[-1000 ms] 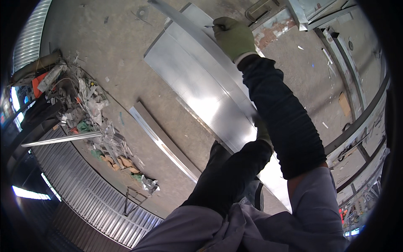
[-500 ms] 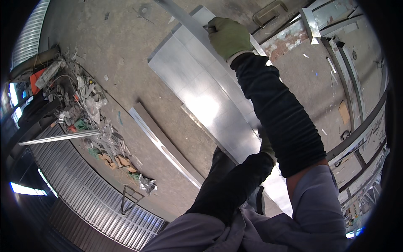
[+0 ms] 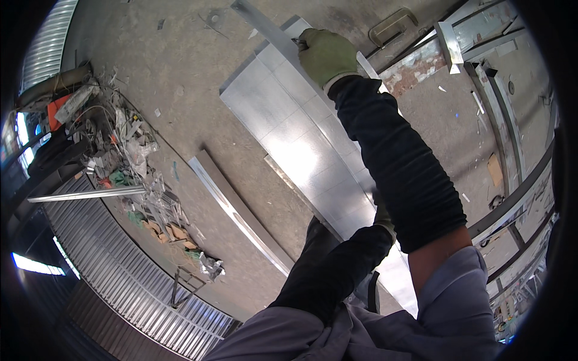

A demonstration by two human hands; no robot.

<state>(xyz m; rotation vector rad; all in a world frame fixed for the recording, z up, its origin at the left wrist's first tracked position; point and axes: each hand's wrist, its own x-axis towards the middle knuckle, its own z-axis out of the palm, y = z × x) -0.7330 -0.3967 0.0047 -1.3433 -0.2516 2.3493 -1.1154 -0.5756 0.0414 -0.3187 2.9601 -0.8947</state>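
Note:
A shiny sheet of metal (image 3: 274, 102), marked with thin crossing lines, slants from the far middle down toward my legs. Across its far part lies a long flat metal strip (image 3: 269, 33), its far end sticking out past the sheet. My right hand (image 3: 328, 55), in a green glove, is closed by the strip's edge, with a small dark tip showing at its fingers; what it holds is too small to name. My left hand (image 3: 383, 218), gloved too, rests low over the sheet. My right forearm hides most of it, fingers included.
On the floor to the left lies a long metal channel (image 3: 232, 207), and beyond it a heap of scrap (image 3: 129, 144). Corrugated sheets (image 3: 132, 265) stand at lower left. A C-clamp (image 3: 392, 27) lies at the far right, near a bent metal piece (image 3: 448, 47) and long profiles (image 3: 494, 108).
The whole view has shifted slightly. Against the sheet, my right hand has slid a little toward the far left. My left hand shows no clear change.

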